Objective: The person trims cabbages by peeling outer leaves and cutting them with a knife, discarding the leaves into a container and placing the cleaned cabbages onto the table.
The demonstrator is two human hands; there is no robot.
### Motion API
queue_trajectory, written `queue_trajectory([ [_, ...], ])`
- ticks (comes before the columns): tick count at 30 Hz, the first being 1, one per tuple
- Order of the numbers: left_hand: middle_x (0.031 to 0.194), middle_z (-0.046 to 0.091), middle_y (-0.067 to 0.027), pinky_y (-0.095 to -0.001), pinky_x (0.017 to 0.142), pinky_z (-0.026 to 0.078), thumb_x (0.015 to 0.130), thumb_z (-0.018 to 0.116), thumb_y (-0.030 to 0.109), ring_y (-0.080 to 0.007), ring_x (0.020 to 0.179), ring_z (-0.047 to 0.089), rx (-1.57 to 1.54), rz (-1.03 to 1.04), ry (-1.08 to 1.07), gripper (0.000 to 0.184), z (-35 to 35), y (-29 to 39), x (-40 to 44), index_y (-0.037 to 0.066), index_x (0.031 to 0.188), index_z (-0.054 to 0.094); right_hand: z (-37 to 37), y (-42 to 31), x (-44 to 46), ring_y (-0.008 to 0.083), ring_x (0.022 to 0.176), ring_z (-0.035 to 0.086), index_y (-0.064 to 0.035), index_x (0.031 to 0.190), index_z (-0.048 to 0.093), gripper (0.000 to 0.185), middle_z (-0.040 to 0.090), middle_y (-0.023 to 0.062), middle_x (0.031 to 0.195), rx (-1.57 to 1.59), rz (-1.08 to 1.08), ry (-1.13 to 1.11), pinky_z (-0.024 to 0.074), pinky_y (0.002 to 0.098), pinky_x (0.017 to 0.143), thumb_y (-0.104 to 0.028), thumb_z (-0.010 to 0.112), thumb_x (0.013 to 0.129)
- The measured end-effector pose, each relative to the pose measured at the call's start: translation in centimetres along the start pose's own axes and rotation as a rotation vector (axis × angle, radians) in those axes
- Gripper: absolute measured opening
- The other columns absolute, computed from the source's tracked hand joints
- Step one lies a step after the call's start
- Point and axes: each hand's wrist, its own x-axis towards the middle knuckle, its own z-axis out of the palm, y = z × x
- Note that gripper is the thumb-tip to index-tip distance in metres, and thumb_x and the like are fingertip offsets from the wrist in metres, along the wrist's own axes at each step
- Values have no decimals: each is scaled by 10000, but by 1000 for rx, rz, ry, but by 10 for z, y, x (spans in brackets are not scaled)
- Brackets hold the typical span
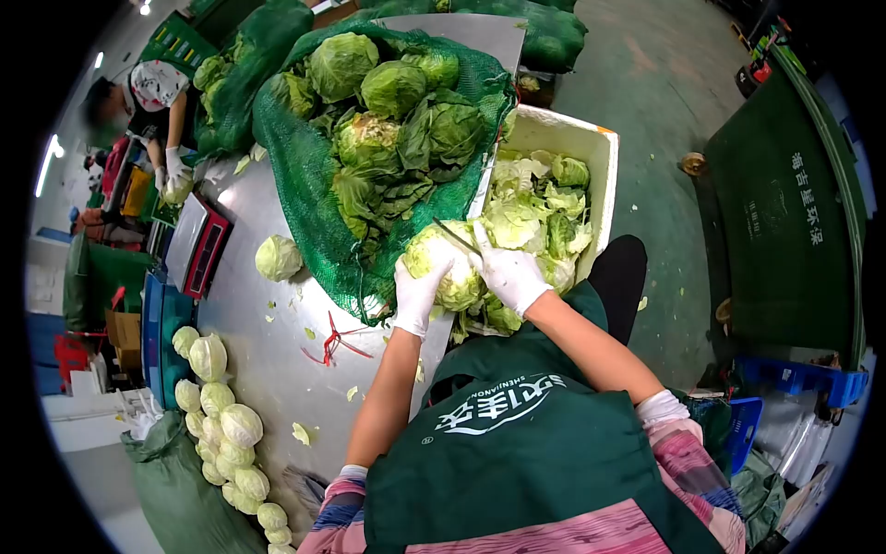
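- L hand, gloved, was wrapped round the L side of a pale cabbage; grip looked firm.
- R hand, also gloved, grasped a knife, thin dark blade across the cabbage's top; handle hidden.
- Cabbage sat at the R edge of the table, btwn net sack & foam box; couldn't tell if it touched the edge.
- Handling, my guess: dense, fairly heavy, stiff at core; outer leaves crisp, apt to tear, maybe slippery if wet. Best hold: palm low round the side, fingers clear of the blade.
- Net sack, open, w/ greener heads, lay along that R edge; foam box, w/ loose leaves, stood just beside it.
- Red ties lay nr the sack's near end; row of pale heads lined the table's L edge, twd the nr corner.
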Motion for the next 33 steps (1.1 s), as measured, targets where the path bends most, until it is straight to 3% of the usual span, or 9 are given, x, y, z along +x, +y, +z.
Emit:
queue_trajectory([
  [11, 1232, 488, -212, -358, 968, 428, 663, 838, 241, -285, 1127, 521, 348, 64, 128, 775, 6, 2, 5, -67, 1257, 446, 5, 4, 18, 365, 618, 634, -77, 1439, 320, 579, 653, 182, 699, 10, -11, -21, 506, 458, 573, -420, 391, 978],
  [13, 1233, 483, -206, -355, 977, 422, 662, 839, 247, -281, 1132, 514, 290, 95, 59, 795, -3, -10, 13, -64, 1270, 432, -15, 6, 27, 361, 748, 654, -54, 1439, 321, 565, 674, 209, 824, 35, -2, -159, 515, 457, 682, -402, 336, 995],
  [17, 1242, 491, -188, -342, 970, 437, 682, 828, 197, -257, 1126, 523, 270, 174, 0, 818, -11, -19, 2, -55, 1316, 376, -27, 24, 51, 366, 826, 648, -213, 1417, 398, 501, 675, 183, 953, 49, 73, -217, 516, 451, 747, -453, 335, 983],
  [21, 1254, 511, -168, -330, 961, 457, 707, 805, 117, -231, 1123, 541, -10, 59, -146, 798, -23, -1, -3, -35, 1345, 351, -7, 61, 63, 357, 973, 626, -184, 1293, 552, 464, 648, 202, 1071, 204, 103, -131, 499, 441, 835, -449, 326, 985],
  [23, 1262, 528, -152, -327, 956, 470, 723, 783, 55, -217, 1124, 554, 8, 19, -237, 788, -43, -1, -12, -16, 1369, 338, 16, 91, 54, 358, 971, 627, -165, 1237, 594, 471, 646, 202, 1086, 75, 222, -244, 498, 445, 831, -459, 329, 982],
  [27, 1284, 514, -147, -337, 983, 456, 723, 782, 47, -219, 1155, 538, -34, 20, -259, 826, -51, -2, -12, -9, 1397, 307, 58, 102, 31, 362, 860, 651, -192, 1324, 523, 480, 671, 219, 929, 76, 303, -112, 501, 458, 769, -476, 366, 971],
  [29, 1315, 489, -170, -344, 995, 445, 694, 810, 88, -231, 1181, 519, -53, -11, -258, 886, -45, 9, -6, -21, 1405, 294, 39, 60, 28, 360, 732, 655, -218, 1437, 377, 574, 666, 217, 787, 359, 261, 211, 503, 451, 681, -511, 419, 945],
  [31, 1345, 460, -208, -353, 1004, 435, 658, 839, 140, -257, 1201, 504, 223, 167, -273, 962, -45, 14, 6, -36, 1416, 273, -3, 18, 27, 355, 637, 640, -225, 1493, 247, 727, 653, 201, 712, 320, 132, 37, 496, 433, 610, -574, 476, 897],
  [33, 1346, 448, -244, -369, 1021, 413, 646, 852, 214, -290, 1221, 476, 301, 166, -112, 1021, -41, 17, 17, -46, 1428, 250, 0, 10, 30, 355, 658, 652, -182, 1396, 450, 720, 666, 189, 740, 173, -22, 31, 512, 425, 613, -640, 512, 843],
])
